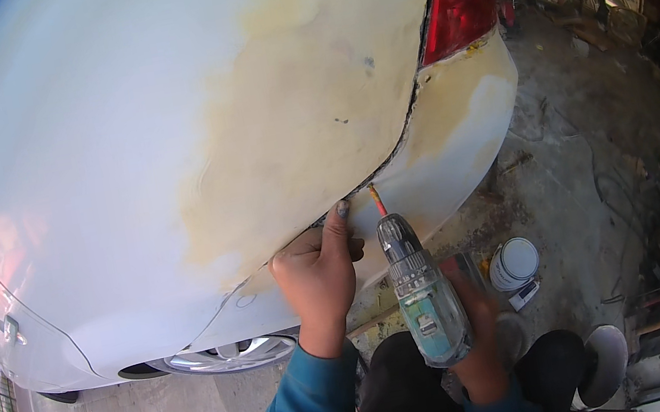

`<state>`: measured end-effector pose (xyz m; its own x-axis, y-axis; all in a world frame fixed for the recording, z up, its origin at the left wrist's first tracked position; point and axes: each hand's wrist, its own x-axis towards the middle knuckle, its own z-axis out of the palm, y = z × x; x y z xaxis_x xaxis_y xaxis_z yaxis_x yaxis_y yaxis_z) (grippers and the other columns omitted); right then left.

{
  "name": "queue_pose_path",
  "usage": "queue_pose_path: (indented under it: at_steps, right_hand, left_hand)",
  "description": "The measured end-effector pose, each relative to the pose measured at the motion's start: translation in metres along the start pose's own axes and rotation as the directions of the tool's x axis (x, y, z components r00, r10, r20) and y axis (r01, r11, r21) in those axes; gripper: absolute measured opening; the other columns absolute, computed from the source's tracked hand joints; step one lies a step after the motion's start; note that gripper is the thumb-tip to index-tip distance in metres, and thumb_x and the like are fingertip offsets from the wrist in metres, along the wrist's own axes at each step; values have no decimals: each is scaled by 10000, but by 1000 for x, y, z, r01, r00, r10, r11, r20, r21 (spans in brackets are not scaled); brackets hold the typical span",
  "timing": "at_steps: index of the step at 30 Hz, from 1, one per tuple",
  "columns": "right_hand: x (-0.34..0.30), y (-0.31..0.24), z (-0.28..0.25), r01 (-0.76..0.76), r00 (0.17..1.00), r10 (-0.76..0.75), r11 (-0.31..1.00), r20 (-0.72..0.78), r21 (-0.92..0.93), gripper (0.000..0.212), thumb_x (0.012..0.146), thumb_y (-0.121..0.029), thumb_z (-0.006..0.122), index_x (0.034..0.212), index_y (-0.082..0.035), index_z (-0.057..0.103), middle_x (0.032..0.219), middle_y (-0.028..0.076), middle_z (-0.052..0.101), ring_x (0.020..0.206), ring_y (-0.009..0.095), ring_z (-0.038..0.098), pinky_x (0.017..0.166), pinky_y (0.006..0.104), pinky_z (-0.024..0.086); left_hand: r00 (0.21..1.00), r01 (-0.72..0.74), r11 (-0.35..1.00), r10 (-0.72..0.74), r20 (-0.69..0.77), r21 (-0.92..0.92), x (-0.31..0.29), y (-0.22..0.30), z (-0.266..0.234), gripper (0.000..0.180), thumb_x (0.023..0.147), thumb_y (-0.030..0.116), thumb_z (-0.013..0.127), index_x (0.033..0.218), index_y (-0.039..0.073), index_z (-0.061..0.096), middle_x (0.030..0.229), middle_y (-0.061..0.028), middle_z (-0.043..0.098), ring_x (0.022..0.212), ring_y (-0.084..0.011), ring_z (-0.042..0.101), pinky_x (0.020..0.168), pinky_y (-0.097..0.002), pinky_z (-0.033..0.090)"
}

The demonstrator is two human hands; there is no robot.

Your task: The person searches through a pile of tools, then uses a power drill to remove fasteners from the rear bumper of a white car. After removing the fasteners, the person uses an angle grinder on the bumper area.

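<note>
I'm clamping my right hand around the drill, its bit at the bumper seam; it's heavy, rigid, best gripped by its handle. My left hand, fingers loosely curled, is pressing the panel edge.

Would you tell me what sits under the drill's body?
The right hand grips the teal drill from below; its fingers are mostly hidden behind it. A small can stands on the floor beside.

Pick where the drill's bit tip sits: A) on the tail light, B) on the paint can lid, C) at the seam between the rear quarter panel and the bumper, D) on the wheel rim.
C: the cordless drill, gripped by the right hand, has its bit at the panel-bumper seam, beside the left hand pressing the bumper.
</note>
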<state>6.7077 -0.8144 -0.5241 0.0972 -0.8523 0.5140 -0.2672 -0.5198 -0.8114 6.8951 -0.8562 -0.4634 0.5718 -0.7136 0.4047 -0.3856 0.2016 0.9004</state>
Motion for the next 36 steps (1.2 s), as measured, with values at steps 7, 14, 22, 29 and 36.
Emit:
queue_pose_path:
  at_steps: [7,14,22,29,36]
  right_hand:
    - [8,-12,-1,99,994,-102,993,-50,-60,360,793,-105,861,1112,-27,713,964,166,744,885,343,755,796,420,591]
    - [10,-17,-5,128,991,-133,982,-29,-137,378,789,-175,889,1104,-70,709,981,166,748,874,407,747,767,469,606]
    - [8,-4,-2,162,985,-166,983,-39,-87,355,772,-133,867,1060,-5,704,939,199,718,829,411,736,716,446,588]
    - [10,-11,-11,138,990,-136,973,25,-182,409,784,-217,853,1127,-54,701,970,173,685,872,419,715,757,476,581]
    - [10,-12,-5,170,983,-180,969,-41,-181,442,776,-182,848,1177,-58,710,1010,176,692,907,431,714,782,479,582]
  left_hand:
    - [994,12,1000,-12,106,0,4,-8,-10,451,1046,285,772,780,-79,781,656,-124,751,540,-156,708,543,-289,557]
    - [999,-34,987,29,34,155,4,-2,-15,468,1037,284,781,731,-69,771,621,-112,732,518,-147,687,526,-290,540]
    - [1000,8,996,-10,21,90,2,4,-11,477,1025,280,795,693,-60,747,608,-107,726,505,-149,679,510,-296,534]
    - [1000,0,998,-2,29,63,3,2,-12,455,1026,278,792,716,-53,754,615,-124,732,510,-164,694,517,-296,539]
    - [999,10,995,-15,48,102,6,2,-14,491,1038,294,773,688,-50,751,607,-122,733,510,-155,691,526,-290,537]
